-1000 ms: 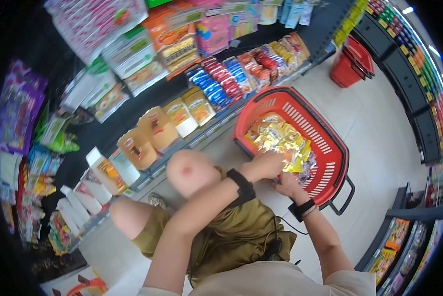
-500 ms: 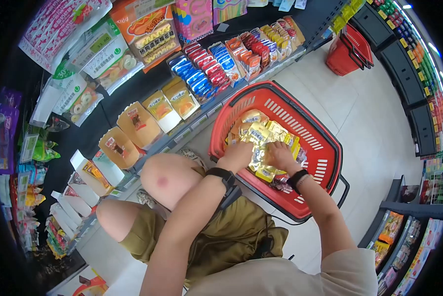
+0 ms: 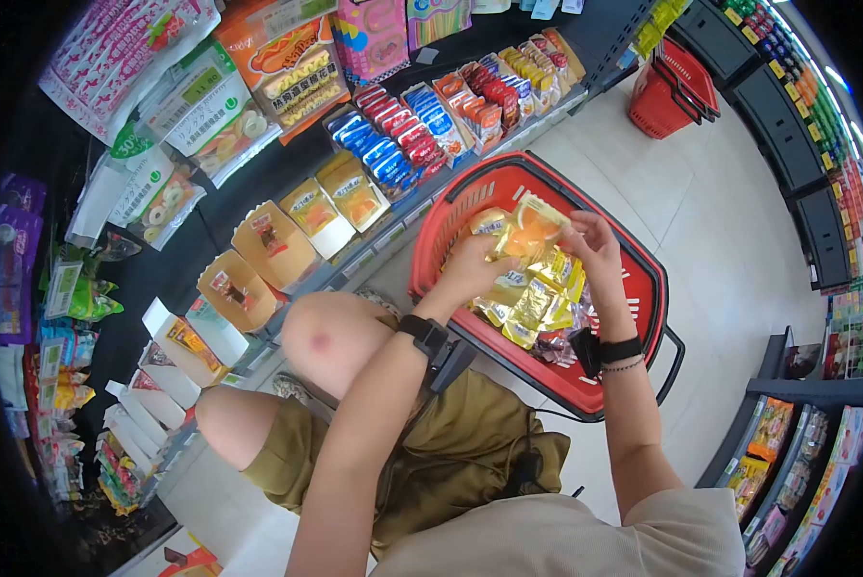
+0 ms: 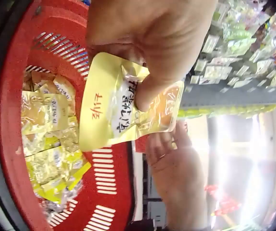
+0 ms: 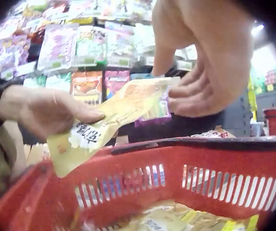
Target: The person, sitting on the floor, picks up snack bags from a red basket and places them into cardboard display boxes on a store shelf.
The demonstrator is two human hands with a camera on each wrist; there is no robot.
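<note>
My left hand point(image 3: 472, 271) grips a yellow snack packet point(image 3: 535, 226) with an orange picture, thumb pressed on its printed face. At the packet's other end, my right hand point(image 3: 595, 252) pinches the edge between thumb and fingers. In the right wrist view the packet point(image 5: 111, 120) is stretched between both hands, above the basket rim. Below it, the red shopping basket point(image 3: 633, 288) holds a pile of gold and yellow packets point(image 3: 537, 303), with some purple-silver ones point(image 3: 558, 346) at the near end. My left hand hides part of the held packet.
A shelf with open boxes point(image 3: 234, 288) and rows of small packets point(image 3: 383, 154) runs along the left. Hanging bags point(image 3: 205, 115) are above it. Another red basket point(image 3: 670, 91) stands on the floor point(image 3: 686, 192) farther off. My bent knee point(image 3: 330, 337) is close beside the basket.
Both hands were down in the pile of packets. They have come up with one yellow packet, now held between them, and the right hand has moved up and to the right.
</note>
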